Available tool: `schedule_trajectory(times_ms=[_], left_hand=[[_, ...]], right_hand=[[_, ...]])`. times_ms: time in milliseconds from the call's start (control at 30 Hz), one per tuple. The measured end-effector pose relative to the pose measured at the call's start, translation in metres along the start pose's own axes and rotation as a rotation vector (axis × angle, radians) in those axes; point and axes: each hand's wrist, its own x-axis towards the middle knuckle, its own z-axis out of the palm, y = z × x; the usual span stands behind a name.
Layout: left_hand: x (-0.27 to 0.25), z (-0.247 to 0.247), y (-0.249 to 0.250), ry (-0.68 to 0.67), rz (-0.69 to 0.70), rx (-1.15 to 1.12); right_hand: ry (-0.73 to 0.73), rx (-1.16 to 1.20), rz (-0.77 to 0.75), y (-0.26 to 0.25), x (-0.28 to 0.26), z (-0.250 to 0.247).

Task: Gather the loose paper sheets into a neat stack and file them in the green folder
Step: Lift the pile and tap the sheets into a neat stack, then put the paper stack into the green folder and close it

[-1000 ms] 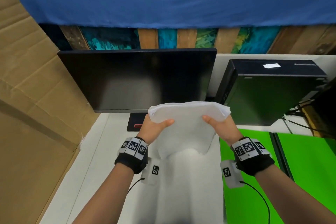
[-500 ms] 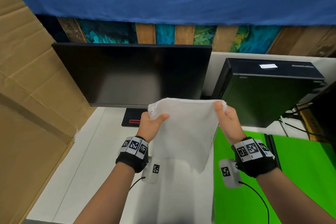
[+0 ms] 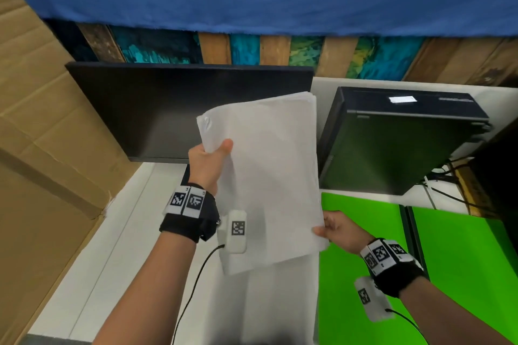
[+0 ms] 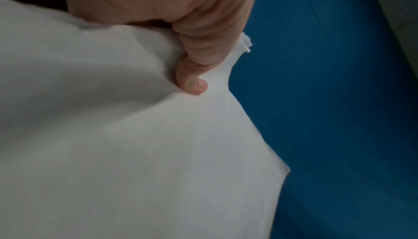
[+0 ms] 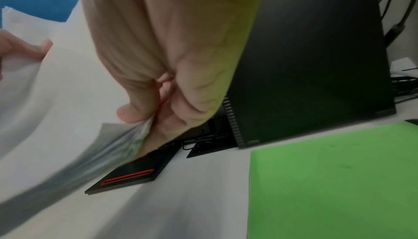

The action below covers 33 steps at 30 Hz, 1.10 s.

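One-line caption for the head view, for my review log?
Left hand and right hand hold a paper stack above the desk, beside the open green folder.

Folder right of paper stack

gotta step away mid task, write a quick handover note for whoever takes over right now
Left hand: thumb on top, pinching the paper stack at its far left corner.
Right hand: pinching the stack's near right corner.
The stack is gathered and held in the air, tilted, above the white desk.
The green folder lies open on the desk to the right, nothing seen in it.
Done: sheets collected.
Left: square the edges if needed, lay the stack in the folder, close it.
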Motion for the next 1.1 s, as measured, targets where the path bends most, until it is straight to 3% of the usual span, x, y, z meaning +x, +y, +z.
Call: schedule_trajectory(times_ms=[100,300,400,467,533,600,667,800,867,1100], left_hand=[[-0.001,0.002,-0.002,0.036,-0.008,0.014],[-0.008,-0.001,-0.005,0.082,-0.032,-0.010],[-0.013,-0.006,-0.006,0.022,0.017,0.014],[-0.017,-0.009,-0.005,-0.039,0.051,0.030],[-0.019,-0.013,-0.003,-0.113,0.076,0.053],[-0.018,-0.020,-0.004,-0.199,0.089,0.091],[-0.013,-0.030,-0.011,-0.278,0.077,0.106],[-0.014,-0.044,-0.045,-0.469,-0.038,0.277],[-0.017,-0.045,-0.060,-0.471,-0.074,0.321],[-0.009,-0.015,-0.063,-0.355,-0.033,0.226]], right_hand=[[-0.006,-0.076,0.039,-0.001,0.002,-0.001],[0.120,-0.342,0.109,-0.009,0.004,-0.004],[0.147,-0.546,0.038,-0.022,0.008,-0.010],[0.191,-0.415,-0.099,-0.044,0.013,-0.013],[0.341,-0.288,-0.202,-0.072,0.019,-0.014],[0.369,-0.035,-0.264,-0.098,0.020,-0.012],[0.313,0.113,-0.243,-0.107,0.017,-0.004],[0.237,-0.028,0.012,-0.067,0.021,0.016],[0.255,-0.114,0.125,-0.051,0.020,0.024],[0.513,0.127,-0.088,-0.067,0.010,0.025]])
